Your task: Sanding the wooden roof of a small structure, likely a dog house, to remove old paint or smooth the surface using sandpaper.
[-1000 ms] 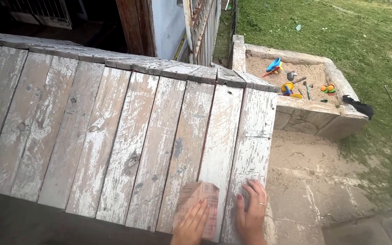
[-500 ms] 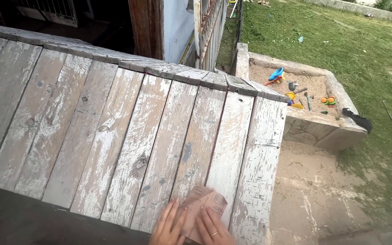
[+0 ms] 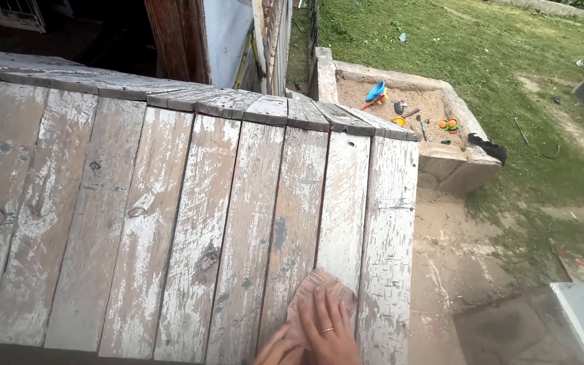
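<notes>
The weathered plank roof (image 3: 190, 223), sloped and flaking with old white paint, fills most of the view and serves as the landmark here. Beyond its far right corner, down on the ground, sits a sandbox (image 3: 441, 145) with bright toys (image 3: 376, 92) in it, grass around it, and bare packed dirt just below the roof's right edge. At the roof's near edge, on the second plank from the right, lies a sheet of sandpaper (image 3: 315, 290), reddish-brown, flat against the wood. The right hand (image 3: 329, 331), wearing a ring, presses on it with fingers spread and flat, not curled around anything. The left hand (image 3: 277, 350) shows only partly at the bottom edge, touching the sheet's lower left corner; its fingers look laid flat too, though most of it is cut off. The sheet is likely light, thin and flexible, rough enough to bite the paint, and prone to creasing or sliding, so it probably handles best under a broad flat palm, or pinched by its free upper edge.
</notes>
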